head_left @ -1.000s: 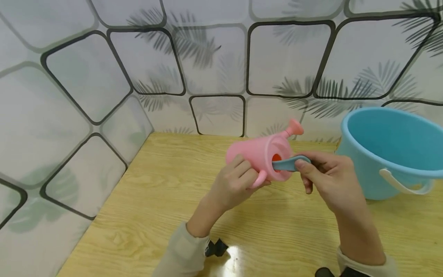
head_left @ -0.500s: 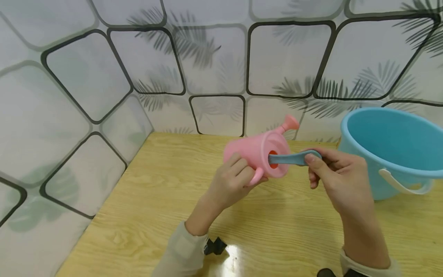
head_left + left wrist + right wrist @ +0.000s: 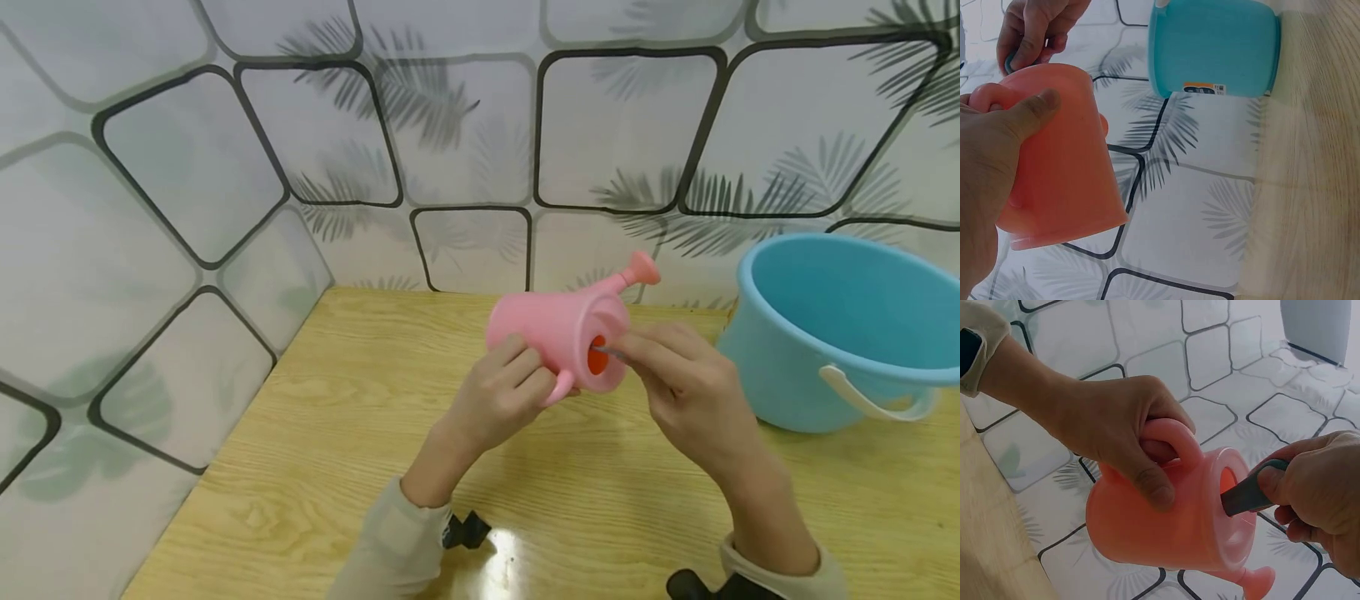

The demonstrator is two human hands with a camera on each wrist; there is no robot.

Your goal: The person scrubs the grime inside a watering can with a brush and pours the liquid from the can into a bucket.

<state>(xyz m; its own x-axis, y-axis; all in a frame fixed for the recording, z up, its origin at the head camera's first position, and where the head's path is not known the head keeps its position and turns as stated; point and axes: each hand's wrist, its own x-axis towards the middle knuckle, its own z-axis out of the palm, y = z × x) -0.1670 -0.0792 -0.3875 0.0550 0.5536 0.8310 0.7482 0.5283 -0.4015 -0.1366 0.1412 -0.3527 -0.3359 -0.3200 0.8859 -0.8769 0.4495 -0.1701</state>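
A pink toy watering can point(image 3: 540, 321) is held in the air, tipped on its side, with its round opening facing right and its spout pointing up and right. My left hand point(image 3: 498, 392) grips it by the handle, thumb lying along the body in the left wrist view. At the opening, my right hand point(image 3: 697, 400) pinches a flat blue-grey handle point(image 3: 1247, 494) between thumb and fingers. The handle's other end is inside the can, so what it belongs to is hidden.
A large light-blue bucket point(image 3: 787, 358) with a white carrying handle point(image 3: 862, 400) stands on the wooden table point(image 3: 315, 467) at the right, close beyond my right hand. Patterned walls point(image 3: 472, 125) border the table at the back and left.
My right hand first drew the blue-grey handle out to the right, then moved back left, so the handle now sits deeper in the can. The can shifted slightly left, then right again.
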